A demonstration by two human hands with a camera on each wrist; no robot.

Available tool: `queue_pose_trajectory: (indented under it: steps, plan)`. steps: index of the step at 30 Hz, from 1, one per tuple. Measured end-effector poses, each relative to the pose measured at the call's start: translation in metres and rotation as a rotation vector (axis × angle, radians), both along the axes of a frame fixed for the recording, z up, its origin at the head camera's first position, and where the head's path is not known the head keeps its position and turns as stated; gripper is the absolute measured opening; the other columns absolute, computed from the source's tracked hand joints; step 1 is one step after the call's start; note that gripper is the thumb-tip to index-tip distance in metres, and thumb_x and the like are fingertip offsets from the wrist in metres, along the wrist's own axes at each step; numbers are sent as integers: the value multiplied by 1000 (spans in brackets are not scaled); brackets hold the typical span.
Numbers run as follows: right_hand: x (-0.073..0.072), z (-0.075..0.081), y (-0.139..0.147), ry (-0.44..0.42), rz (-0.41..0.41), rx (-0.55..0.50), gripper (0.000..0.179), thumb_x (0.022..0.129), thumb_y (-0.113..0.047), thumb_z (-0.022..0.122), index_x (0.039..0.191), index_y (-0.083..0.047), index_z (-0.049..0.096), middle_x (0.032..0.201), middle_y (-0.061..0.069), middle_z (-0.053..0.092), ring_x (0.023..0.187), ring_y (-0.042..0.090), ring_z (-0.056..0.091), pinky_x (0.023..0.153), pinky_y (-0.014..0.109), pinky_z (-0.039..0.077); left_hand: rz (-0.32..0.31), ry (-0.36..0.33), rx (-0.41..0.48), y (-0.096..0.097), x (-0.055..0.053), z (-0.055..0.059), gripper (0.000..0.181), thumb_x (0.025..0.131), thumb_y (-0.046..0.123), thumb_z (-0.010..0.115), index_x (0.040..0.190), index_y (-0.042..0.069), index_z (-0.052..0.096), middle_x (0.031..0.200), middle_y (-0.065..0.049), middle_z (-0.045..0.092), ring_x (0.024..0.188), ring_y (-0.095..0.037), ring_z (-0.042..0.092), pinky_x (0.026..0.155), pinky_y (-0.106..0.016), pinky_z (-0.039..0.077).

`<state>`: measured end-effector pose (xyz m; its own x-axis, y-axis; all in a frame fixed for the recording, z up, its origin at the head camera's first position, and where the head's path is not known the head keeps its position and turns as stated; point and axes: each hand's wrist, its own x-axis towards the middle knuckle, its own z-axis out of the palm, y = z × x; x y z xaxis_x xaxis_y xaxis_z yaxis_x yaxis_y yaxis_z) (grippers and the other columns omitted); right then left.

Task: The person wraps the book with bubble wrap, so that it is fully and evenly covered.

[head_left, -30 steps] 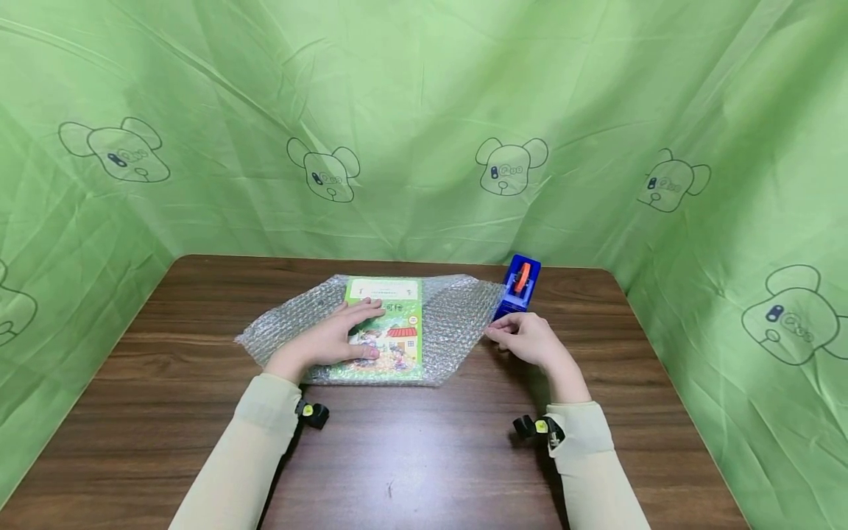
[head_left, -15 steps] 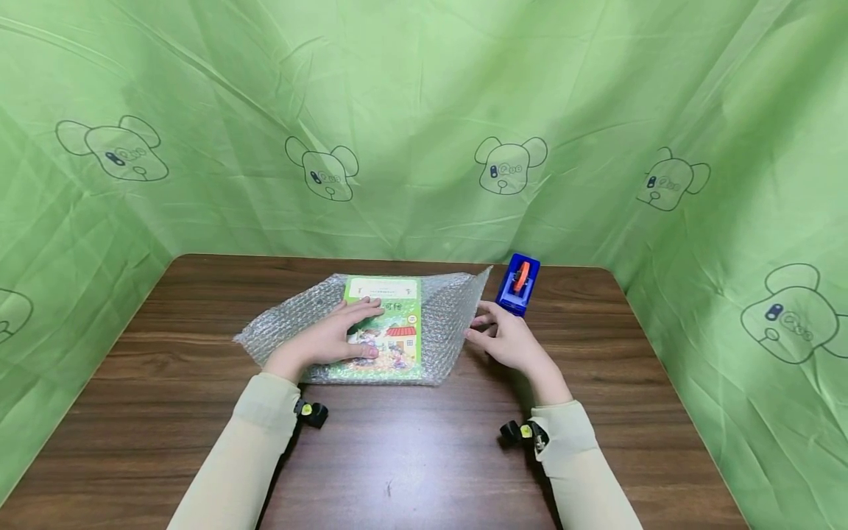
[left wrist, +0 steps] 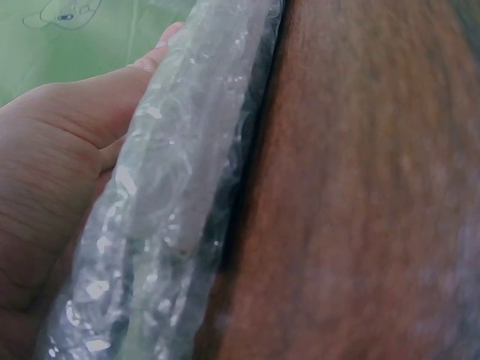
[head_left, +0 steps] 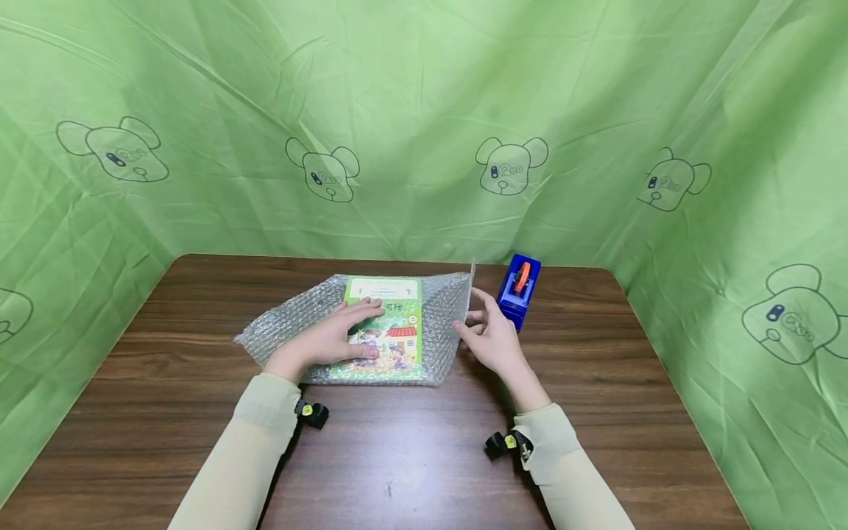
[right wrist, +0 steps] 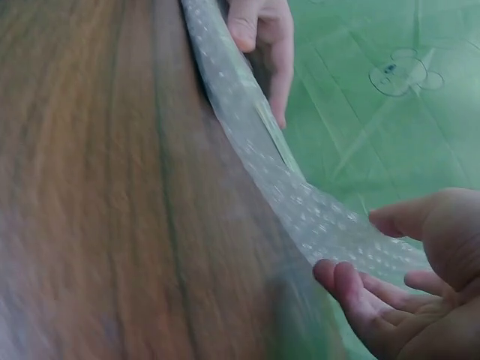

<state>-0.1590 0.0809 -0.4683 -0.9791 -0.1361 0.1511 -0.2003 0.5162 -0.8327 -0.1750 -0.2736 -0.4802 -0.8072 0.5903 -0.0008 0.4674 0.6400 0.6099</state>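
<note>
A green children's book [head_left: 400,335] lies on a sheet of bubble wrap [head_left: 442,331] in the head view. My left hand [head_left: 330,338] rests on the book with its fingers spread over the cover. At the wrap's right side, my right hand [head_left: 493,337] has its fingers under the raised flap and its thumb near the edge. In the right wrist view the right hand [right wrist: 420,277] shows thumb and fingers well apart, with the wrap [right wrist: 330,217] between them. The left wrist view shows the wrap's near edge [left wrist: 172,180] in front of the left hand [left wrist: 60,150].
A blue tape dispenser [head_left: 509,309] with an orange roll stands just beyond the right hand, near the back edge of the brown wooden table [head_left: 411,456]. A green curtain [head_left: 424,88] with bear-head drawings surrounds the table at the back and sides.
My right hand has moved left, raising the wrap's right corner from a low slant to nearly upright. Its pinch has loosened. The left hand has stayed on the book.
</note>
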Motion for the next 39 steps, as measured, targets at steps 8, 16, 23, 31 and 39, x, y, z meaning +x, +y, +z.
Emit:
queue_pose_trajectory:
  steps: [8,16,23,31,39]
  plan:
    - [2,-4,-12,-8,-67,-70,72,97,-18,84,159,-6,50,123,18,79,82,22,80,57,31,63,2,1,4,0,0,1,91,94,48,85,168,13,45,178,-10,32,167,-35,21,135,-60,0]
    - [2,-5,-16,10,-99,-91,63,98,-18,83,154,-4,58,127,18,78,91,26,81,59,26,62,3,3,1,0,0,1,91,94,49,85,168,13,45,178,-9,32,167,-35,21,135,-59,0]
    - [3,-3,-17,-19,-127,-108,58,98,-18,80,151,-4,61,129,15,78,97,28,81,63,24,61,4,9,-2,0,-1,1,92,94,50,85,168,14,45,178,-9,33,167,-35,22,135,-59,0]
    - [3,-4,-19,-44,-117,-276,53,95,-4,73,147,-3,63,126,14,79,90,22,81,64,37,66,2,2,4,0,0,2,91,94,48,85,167,12,45,178,-10,33,167,-35,22,135,-59,0]
    - [3,-3,-25,98,-45,-271,46,95,3,75,141,-3,69,120,14,81,93,28,80,71,20,60,3,2,10,0,0,-1,90,95,48,85,167,12,46,177,-10,33,166,-36,22,135,-59,0]
